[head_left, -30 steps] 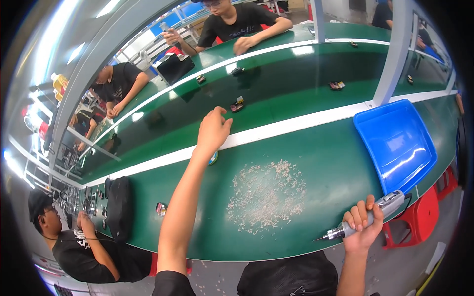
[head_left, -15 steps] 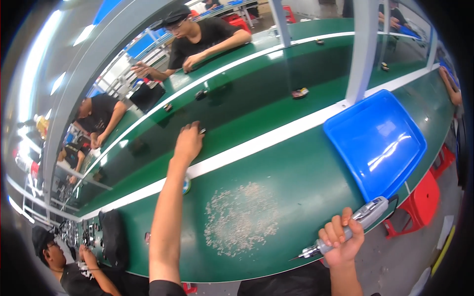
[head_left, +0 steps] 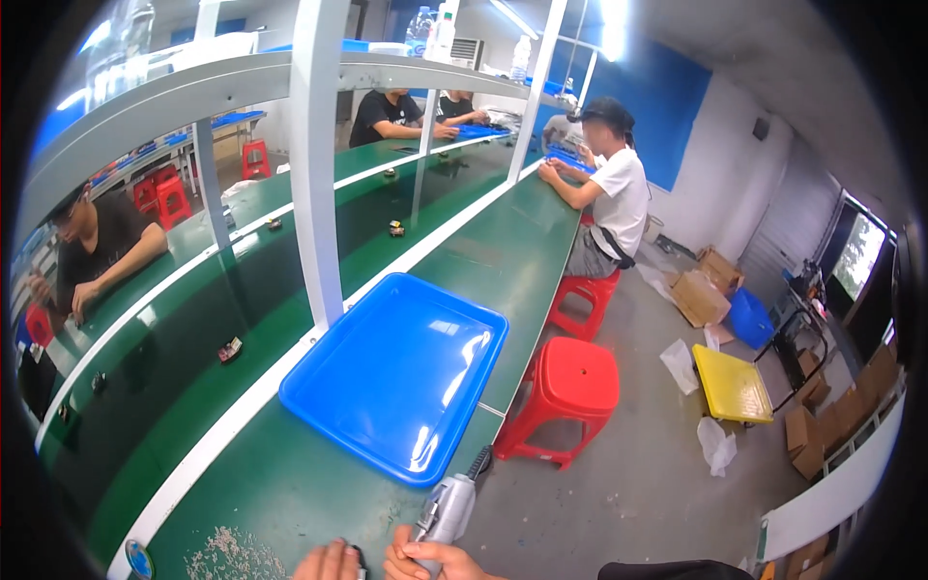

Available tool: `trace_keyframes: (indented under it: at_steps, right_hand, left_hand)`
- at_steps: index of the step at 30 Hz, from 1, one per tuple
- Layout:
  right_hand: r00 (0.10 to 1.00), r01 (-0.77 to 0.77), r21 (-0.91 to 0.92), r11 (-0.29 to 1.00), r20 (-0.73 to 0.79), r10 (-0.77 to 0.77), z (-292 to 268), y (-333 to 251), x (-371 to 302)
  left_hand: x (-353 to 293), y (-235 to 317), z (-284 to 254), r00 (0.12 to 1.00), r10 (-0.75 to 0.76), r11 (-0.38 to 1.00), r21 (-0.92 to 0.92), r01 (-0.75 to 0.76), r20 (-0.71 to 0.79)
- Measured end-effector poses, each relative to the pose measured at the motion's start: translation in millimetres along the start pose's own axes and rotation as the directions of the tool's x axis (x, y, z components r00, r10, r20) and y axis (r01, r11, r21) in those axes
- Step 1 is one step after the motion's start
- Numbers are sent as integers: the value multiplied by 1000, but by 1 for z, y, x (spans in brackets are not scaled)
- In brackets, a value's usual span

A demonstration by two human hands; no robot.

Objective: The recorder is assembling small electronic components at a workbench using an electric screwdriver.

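My right hand (head_left: 425,559) is wrapped round a grey electric screwdriver (head_left: 449,507), whose cord end points up past the near corner of the blue tray. Its tip is out of sight below. Close beside it, at the lower edge, my left hand (head_left: 327,563) has its fingers curled together, with a small dark part (head_left: 362,563) at their right side; most of that hand is cut off. The blue tray (head_left: 406,377) lies on the green bench just beyond both hands. A scatter of tiny pale pieces (head_left: 232,556) lies left of my left hand.
A white post (head_left: 319,193) rises behind the tray. Small assemblies, one of them reddish (head_left: 229,349), sit on the green belt (head_left: 164,425) beyond the white rail. A round tin-like item (head_left: 138,559) is at lower left. Red stools (head_left: 578,377) and a seated co-worker (head_left: 619,184) are on the right.
The view has swung to the right. My left hand has come back from the belt to beside my right hand, which still holds the screwdriver.
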State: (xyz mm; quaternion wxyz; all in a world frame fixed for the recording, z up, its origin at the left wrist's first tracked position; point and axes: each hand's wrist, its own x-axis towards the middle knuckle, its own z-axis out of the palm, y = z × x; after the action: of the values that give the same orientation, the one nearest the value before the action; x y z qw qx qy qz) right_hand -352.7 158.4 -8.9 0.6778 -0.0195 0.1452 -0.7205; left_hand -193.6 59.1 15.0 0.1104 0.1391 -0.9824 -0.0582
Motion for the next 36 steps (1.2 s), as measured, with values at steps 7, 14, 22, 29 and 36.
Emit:
trace_keyframes:
  at_steps: [7,14,22,29,36]
  right_hand:
    - [1000,-12,-58,998,-4,12,0,11,-22]
    - [997,-68,-87,994,-49,64,0,20,-25]
    - [989,-142,-30,989,27,143,-10,41,-26]
    - [994,-29,-176,984,-112,10,-4,36,-22]
    - [992,11,-345,939,-117,-55,-9,37,-17]
  left_hand:
    - [-11,14,-8,998,-48,985,-166,55,41]
    - [-1,17,-23,990,-108,944,-304,131,91]
    - [-12,21,-7,997,-71,988,-140,67,-20]
    - [-11,10,14,964,162,980,148,-133,-209]
    - [-13,14,17,968,171,968,214,-131,-182]
